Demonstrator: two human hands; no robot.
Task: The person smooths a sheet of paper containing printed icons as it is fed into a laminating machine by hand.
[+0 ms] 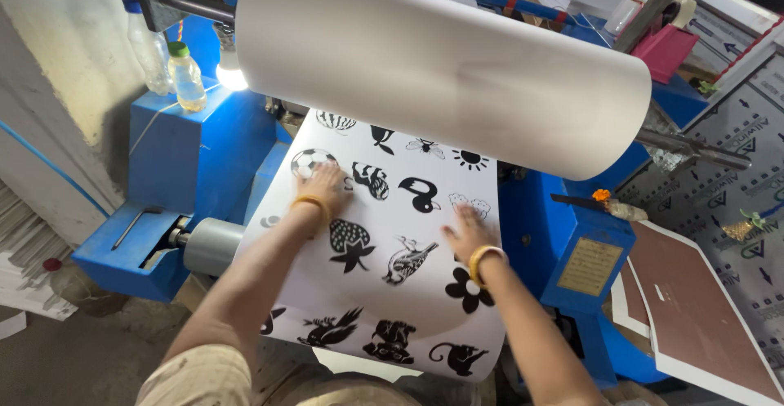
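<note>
A: Big white sheet (384, 243) covered in black pictures, draped down the front of the blue machine (204, 153). Both palms flat on it, fingers spread, nothing gripped.

B: Which hand where?

A: Left hand (325, 185) up near the top-left of the sheet, right beside the printed football (313, 162), fingertips touching its edge. Right hand (465, 233) further down and toward the sheet's right side, just below the butterfly outline (469, 204), above the black flower (468, 288). Yellow bangle on each wrist (310, 203), (485, 257).

B: And between the hands?

A: Printed strawberry (351, 243) and a bird (407, 259) on the sheet, roughly midway. More black animal shapes along the sheet's bottom edge.

B: Above the sheet?

A: Huge white roll (441, 63) lying across the machine, hanging right over the sheet's upper part. Top of the sheet hidden under it, so can't tell how it joins up.

B: Other stuff around?

A: Grey roller end (211, 245) poking out just left of the sheet. Two plastic bottles (167, 63) standing on the machine's top-left corner, lit bulb (231, 75) just beside them. Brown board (694, 308) lying well off to the sheet's right, past the brass plate (590, 265) on the machine's side.
</note>
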